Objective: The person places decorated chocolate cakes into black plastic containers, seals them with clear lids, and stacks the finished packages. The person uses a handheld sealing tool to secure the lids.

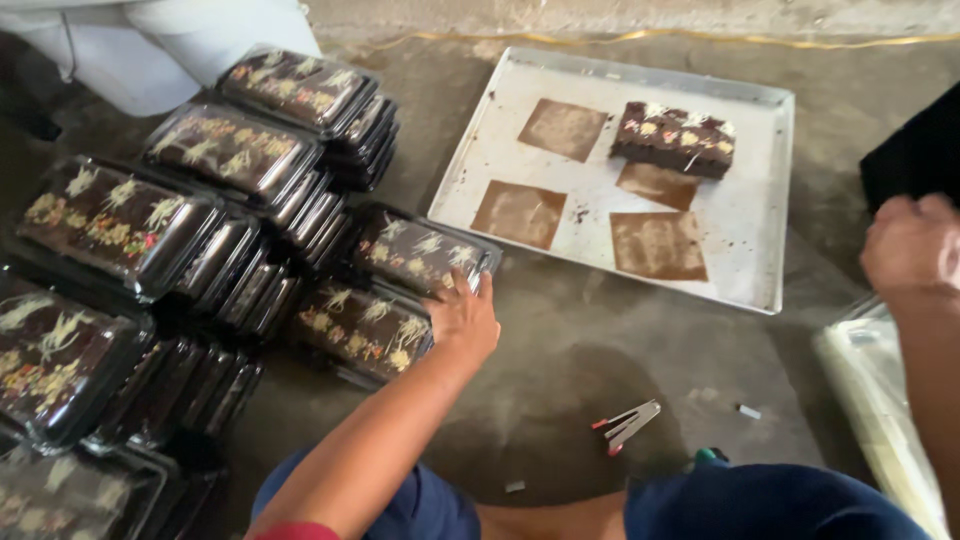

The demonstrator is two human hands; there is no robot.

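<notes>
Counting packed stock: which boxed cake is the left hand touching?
The left hand rests on the clear-lidded box nearest the tray, top of the short stack; other stacks lie farther left.

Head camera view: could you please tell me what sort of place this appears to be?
Probably a small home bakery's packing spot on a bare concrete floor: stacked clear boxed cakes, a metal baking tray holding one decorated brownie slab, and a stapler nearby.

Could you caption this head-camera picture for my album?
Left hand rests on a boxed decorated brownie; one brownie remains on the metal tray.
</notes>
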